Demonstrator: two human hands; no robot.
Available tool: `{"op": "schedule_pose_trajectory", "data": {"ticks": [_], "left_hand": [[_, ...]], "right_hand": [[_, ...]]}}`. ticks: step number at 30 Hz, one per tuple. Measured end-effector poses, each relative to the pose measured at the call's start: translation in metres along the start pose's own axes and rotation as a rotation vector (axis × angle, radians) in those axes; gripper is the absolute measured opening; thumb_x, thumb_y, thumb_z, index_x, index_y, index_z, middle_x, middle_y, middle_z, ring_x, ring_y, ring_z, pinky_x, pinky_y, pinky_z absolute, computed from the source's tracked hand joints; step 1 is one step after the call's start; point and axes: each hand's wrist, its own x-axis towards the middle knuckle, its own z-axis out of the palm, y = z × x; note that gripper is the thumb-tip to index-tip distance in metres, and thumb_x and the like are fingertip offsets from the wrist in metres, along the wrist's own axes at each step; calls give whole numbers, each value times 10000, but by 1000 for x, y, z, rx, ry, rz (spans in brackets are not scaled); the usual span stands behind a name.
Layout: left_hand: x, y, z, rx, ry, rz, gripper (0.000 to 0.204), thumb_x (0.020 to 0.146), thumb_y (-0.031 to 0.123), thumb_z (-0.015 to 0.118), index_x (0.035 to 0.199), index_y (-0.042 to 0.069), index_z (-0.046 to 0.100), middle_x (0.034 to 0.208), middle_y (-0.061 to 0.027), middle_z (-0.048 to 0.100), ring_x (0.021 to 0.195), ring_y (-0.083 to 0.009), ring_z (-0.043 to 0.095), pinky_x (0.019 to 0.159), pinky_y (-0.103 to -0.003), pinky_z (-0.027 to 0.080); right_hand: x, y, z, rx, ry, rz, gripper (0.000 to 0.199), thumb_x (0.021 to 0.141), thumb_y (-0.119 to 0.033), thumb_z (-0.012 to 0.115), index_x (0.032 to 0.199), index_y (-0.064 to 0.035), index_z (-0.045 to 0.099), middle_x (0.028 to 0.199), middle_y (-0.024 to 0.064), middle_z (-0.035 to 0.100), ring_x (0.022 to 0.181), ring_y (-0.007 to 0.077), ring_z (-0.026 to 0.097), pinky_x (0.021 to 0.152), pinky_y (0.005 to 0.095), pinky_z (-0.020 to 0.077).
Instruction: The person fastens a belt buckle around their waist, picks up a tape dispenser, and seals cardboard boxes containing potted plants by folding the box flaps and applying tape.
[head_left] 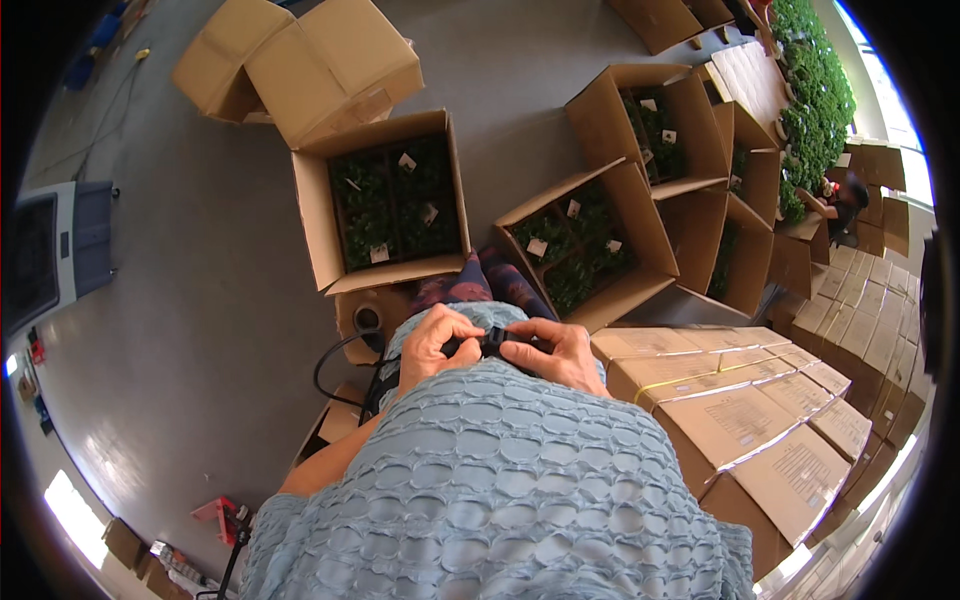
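At my waist, both hands grip a black belt buckle (494,342) over a light blue textured top (490,450). My left hand (434,342) pinches its left side with thumb and fingers. From the right, my right hand (560,350) closes thumb and forefinger on the other side. Whether the buckle is fastened cannot be made out. A black cable (322,372) loops out by my left hip. Just ahead of my legs stands an open cardboard box (312,215) of green plants with white tags, divided inside. A second open plant box (650,215) is to its right.
Folded cardboard boxes (335,65) stand beyond the first box. More open plant boxes (590,120) fill the right. Strapped carton stacks (740,400) rise close on my right. A grey bin (92,240) is far left. Another person (845,205) is by the greenery (812,90).
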Motion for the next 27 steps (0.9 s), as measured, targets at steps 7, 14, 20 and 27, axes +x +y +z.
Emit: {"op": "schedule_pose_trajectory", "data": {"ticks": [7, 14, 20, 27], "left_hand": [[1, 0, 4, -28, 39, -34, 85, 787, -12, 653, 866, 21, 651, 905, -59, 605, 861, -162, 607, 812, -287, 492], [7, 5, -8, -60, -99, -131, 169, 801, 21, 650, 969, 17, 665, 1002, -69, 620, 972, -170, 610, 890, -304, 474], [18, 34, -32, 94, -126, -231, 267, 911, 168, 628, 1130, 18, 652, 1045, -98, 653, 1010, -188, 630, 904, -310, 484], [22, 36, -55, 381, -461, -702, 488, 874, 487, 736, 901, 3, 684, 788, -86, 667, 760, -135, 610, 691, -315, 488]], "right_hand": [[21, -15, -2, -78, -117, -20, 410, 944, -368, 645, 1055, 16, 736, 809, 59, 691, 762, 120, 601, 700, 290, 478], [31, -9, 0, 102, -284, 252, 269, 915, -310, 715, 833, -53, 722, 688, -38, 595, 625, 42, 490, 575, 243, 373], [32, -4, -2, 319, -217, 307, 205, 910, -227, 712, 878, -24, 706, 758, -25, 637, 649, 43, 527, 596, 221, 390], [36, -2, -2, 343, -253, 308, 185, 908, -213, 715, 870, -33, 695, 784, -24, 651, 669, 36, 539, 608, 209, 406]]}}
